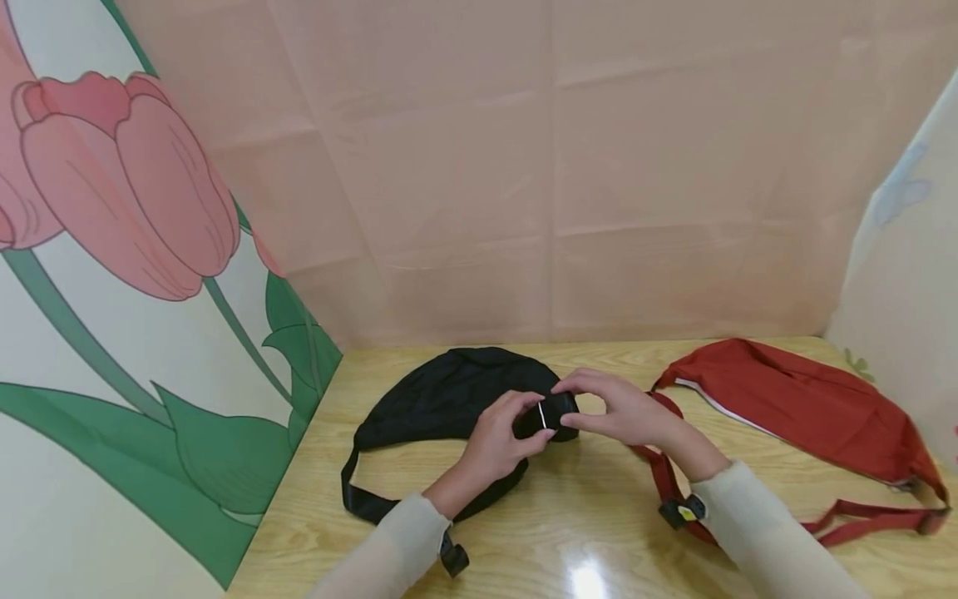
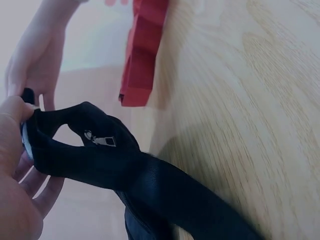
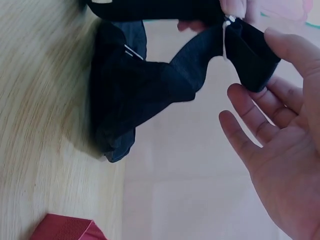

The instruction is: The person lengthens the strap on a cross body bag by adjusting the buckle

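Both hands hold a folded black strap (image 1: 557, 408) up in front of a black waist bag (image 1: 449, 391). My left hand (image 1: 494, 437) pinches the strap's left part between thumb and fingers. At its right end, my right hand (image 1: 617, 408) grips the strap, thumb on one side and fingertips on the other, as the right wrist view shows. A thin white band (image 3: 224, 42) crosses the folded strap between the hands. In the left wrist view a metal zipper pull (image 2: 102, 140) shows on the black bag. Part of the bag's lower strap is hidden behind my left forearm.
A red waist bag (image 1: 793, 408) lies at the right of the wooden table (image 1: 569, 532). Its red strap (image 1: 861, 516) runs along the front and partly under my right forearm. A pink backdrop (image 1: 554, 208) stands behind, with a tulip-patterned panel (image 1: 112, 333) at the left.
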`<state>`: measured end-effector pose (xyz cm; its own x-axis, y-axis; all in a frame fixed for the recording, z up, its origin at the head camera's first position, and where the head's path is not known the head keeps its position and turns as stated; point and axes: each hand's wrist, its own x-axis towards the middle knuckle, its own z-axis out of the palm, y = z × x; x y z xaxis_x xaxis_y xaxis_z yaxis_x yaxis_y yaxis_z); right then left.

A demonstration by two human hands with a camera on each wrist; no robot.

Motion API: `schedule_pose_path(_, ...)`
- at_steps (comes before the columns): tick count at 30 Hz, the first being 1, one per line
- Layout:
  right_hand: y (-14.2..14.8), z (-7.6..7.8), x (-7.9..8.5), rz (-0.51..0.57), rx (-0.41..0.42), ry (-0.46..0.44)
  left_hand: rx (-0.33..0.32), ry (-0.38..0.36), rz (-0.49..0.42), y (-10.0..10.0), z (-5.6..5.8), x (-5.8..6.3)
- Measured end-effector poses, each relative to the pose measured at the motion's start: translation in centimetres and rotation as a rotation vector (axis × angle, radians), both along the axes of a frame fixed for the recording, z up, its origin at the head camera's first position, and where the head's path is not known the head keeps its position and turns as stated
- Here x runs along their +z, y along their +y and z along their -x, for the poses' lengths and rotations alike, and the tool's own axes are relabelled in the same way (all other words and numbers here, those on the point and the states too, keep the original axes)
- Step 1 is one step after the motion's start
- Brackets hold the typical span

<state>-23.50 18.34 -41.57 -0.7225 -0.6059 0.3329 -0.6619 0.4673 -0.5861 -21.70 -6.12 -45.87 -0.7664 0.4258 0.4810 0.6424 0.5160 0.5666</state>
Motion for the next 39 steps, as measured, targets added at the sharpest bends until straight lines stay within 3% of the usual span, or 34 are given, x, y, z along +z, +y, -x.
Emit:
schedule_pose_path(7, 0.8, 0.1, 0.0, 0.033, -0.013, -0.023, -0.001, -0.008, -0.006, -0.2, 0.0, -0.1)
schedule_pose_path(16, 0.0, 0.3, 0.0, -0.042, 0.058, 0.043, 0.004, 0.026, 0.039, -0.3, -0.2, 0.0)
schedule_pose_path(20, 0.3, 0.3, 0.0, -0.037, 0.04, 0.035, 0.006, 0.029, 0.052, -0.3, -0.1, 0.0)
schedule_pose_path(26, 1.0, 0.2, 0.1, -0.012, -0.004, -0.012, 0.005, -0.026, 0.043, -0.5, -0.2, 0.0)
schedule_pose_path(35, 0.3, 0.5, -0.1, -0.057, 0.048, 0.033, 0.009, -0.007, 0.073, -0.4, -0.3, 0.0)
schedule_pose_path(39, 0.4, 0.4, 0.0, -0.079, 0.033, 0.025, 0.011, -0.008, 0.087, -0.5, -0.3, -0.1)
